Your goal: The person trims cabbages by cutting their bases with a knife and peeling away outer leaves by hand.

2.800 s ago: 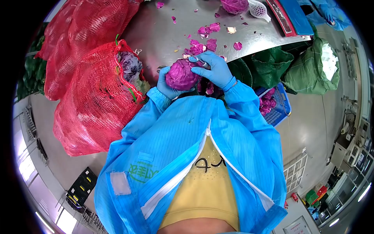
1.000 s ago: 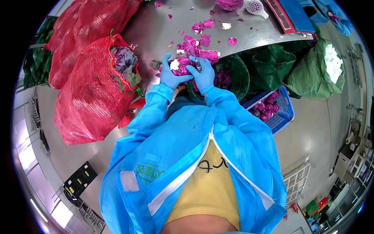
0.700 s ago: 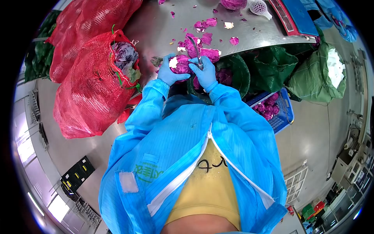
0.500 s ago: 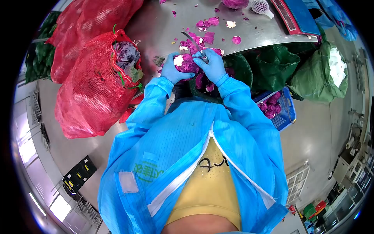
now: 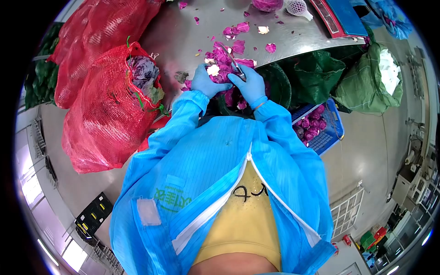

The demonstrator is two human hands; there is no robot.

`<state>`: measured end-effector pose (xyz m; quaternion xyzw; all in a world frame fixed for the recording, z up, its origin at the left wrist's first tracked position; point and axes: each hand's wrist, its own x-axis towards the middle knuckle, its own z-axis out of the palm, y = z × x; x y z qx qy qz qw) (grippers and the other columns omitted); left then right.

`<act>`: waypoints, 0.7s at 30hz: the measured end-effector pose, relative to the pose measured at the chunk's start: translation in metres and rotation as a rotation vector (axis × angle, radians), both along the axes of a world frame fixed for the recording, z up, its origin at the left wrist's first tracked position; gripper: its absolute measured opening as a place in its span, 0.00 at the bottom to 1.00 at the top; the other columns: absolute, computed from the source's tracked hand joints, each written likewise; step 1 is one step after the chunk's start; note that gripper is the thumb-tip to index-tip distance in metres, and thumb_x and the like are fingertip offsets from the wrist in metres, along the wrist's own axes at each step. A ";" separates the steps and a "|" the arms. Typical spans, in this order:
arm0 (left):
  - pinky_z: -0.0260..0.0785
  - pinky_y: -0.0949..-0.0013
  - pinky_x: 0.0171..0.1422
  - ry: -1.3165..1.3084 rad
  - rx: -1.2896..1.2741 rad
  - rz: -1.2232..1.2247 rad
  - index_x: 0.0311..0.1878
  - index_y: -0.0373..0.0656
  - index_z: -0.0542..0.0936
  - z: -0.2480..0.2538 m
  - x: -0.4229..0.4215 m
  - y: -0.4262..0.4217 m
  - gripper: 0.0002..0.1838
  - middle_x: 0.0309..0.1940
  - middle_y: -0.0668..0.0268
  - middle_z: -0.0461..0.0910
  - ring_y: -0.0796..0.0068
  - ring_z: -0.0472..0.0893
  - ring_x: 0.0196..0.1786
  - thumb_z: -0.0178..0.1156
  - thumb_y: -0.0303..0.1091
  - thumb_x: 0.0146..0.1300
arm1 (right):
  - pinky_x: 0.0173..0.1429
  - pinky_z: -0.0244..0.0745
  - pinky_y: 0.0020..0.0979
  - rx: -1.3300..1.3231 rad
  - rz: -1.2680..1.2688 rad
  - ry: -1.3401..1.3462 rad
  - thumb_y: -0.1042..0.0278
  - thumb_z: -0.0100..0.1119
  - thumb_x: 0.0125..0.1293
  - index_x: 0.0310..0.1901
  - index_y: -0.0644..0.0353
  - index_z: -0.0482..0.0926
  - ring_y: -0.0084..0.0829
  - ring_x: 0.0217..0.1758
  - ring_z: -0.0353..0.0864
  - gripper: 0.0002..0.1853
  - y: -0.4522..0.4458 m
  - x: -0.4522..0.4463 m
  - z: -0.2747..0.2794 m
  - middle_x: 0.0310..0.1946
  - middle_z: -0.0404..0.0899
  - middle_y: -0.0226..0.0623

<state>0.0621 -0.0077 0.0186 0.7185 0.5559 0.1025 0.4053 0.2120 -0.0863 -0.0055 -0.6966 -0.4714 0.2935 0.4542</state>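
My left hand [image 5: 206, 83], in a blue glove, is wrapped round a red cabbage [image 5: 223, 75] at the table's near edge. A white cut stem end shows on the cabbage. My right hand [image 5: 250, 85], gloved too, grips a knife [image 5: 238, 68] with a thin blade pointing away over the cabbage. Its thumb lies close to the left thumb, near the cabbage. Loose purple leaves [image 5: 238, 46] and white cut pieces lie just beyond my hands. Below them, more purple leaves [image 5: 241, 104] sit in a dark green container [image 5: 280, 87].
Red mesh sacks [image 5: 107, 110] stand at the left, one open with cabbages showing. On the metal table [image 5: 183, 36] are a whole cabbage [image 5: 267, 4], a white-netted item [image 5: 297, 8] and a red-and-blue box [image 5: 341, 18]. Green sacks [image 5: 316, 71] and a blue basket [image 5: 332, 133] of cabbages are at the right.
My right hand has turned slightly and its thumb now reaches in toward the left thumb. The knife's blade has swung steeper. The whole view has shifted a little.
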 end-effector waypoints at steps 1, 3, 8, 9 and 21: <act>0.69 0.64 0.60 0.024 0.039 0.007 0.58 0.32 0.63 -0.004 0.000 -0.001 0.54 0.51 0.51 0.73 0.60 0.76 0.54 0.80 0.50 0.29 | 0.46 0.75 0.32 0.036 -0.042 0.069 0.55 0.67 0.53 0.49 0.58 0.78 0.35 0.39 0.81 0.24 0.003 -0.008 -0.001 0.39 0.81 0.42; 0.69 0.64 0.59 0.046 0.082 0.015 0.59 0.33 0.63 -0.008 0.000 0.000 0.54 0.51 0.50 0.74 0.60 0.77 0.53 0.80 0.50 0.29 | 0.41 0.75 0.29 0.077 -0.082 0.138 0.61 0.68 0.53 0.43 0.60 0.80 0.29 0.33 0.82 0.17 0.007 -0.012 0.004 0.34 0.81 0.39; 0.69 0.63 0.59 -0.003 0.042 0.012 0.60 0.32 0.61 -0.021 -0.002 0.003 0.55 0.51 0.51 0.74 0.60 0.76 0.53 0.80 0.49 0.30 | 0.36 0.74 0.25 -0.058 0.044 0.691 0.70 0.64 0.54 0.37 0.64 0.80 0.21 0.29 0.78 0.10 -0.005 -0.002 0.049 0.26 0.80 0.32; 0.69 0.63 0.59 -0.006 0.034 0.016 0.60 0.32 0.61 -0.021 -0.003 0.002 0.55 0.51 0.51 0.74 0.60 0.76 0.53 0.80 0.49 0.30 | 0.37 0.74 0.25 0.003 -0.016 0.567 0.69 0.65 0.53 0.37 0.64 0.80 0.21 0.29 0.78 0.11 -0.007 0.004 0.053 0.27 0.81 0.30; 0.65 0.62 0.65 -0.479 -0.069 -0.018 0.59 0.39 0.62 -0.027 -0.030 0.002 0.52 0.56 0.55 0.70 0.64 0.72 0.59 0.81 0.41 0.29 | 0.30 0.75 0.29 -0.222 -0.102 0.567 0.58 0.60 0.62 0.49 0.58 0.77 0.26 0.26 0.77 0.17 0.007 0.009 0.000 0.38 0.78 0.35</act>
